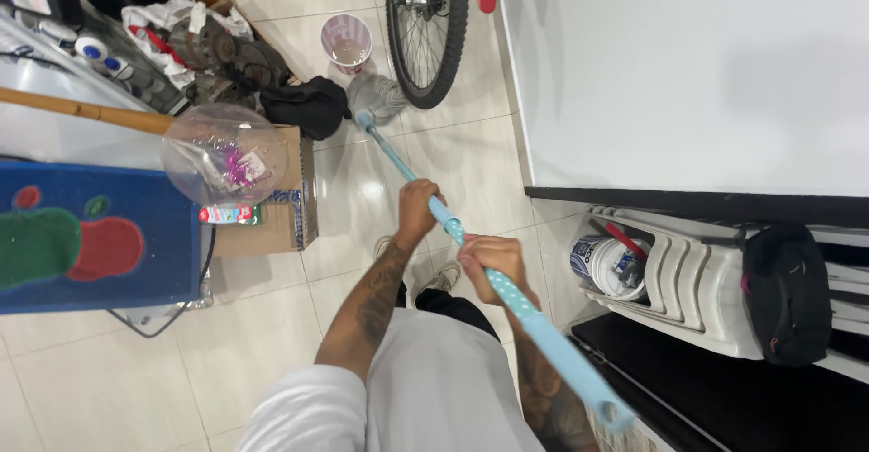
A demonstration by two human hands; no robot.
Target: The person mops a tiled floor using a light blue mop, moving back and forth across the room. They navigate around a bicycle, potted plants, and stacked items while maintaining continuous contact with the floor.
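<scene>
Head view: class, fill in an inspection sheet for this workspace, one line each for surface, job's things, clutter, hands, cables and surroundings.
Surface: pale tiled floor, glossy.
Job's things: broom with a blue dotted handle, bristles on the floor beside the wheel.
Clutter: cardboard box, clear balloon, black bag, striped cup.
Hands: left hand and right hand both grip the handle.
Cables: thin black cable under the blue mat.
Surroundings: white wall panel, stacked white chairs, bucket.
</scene>
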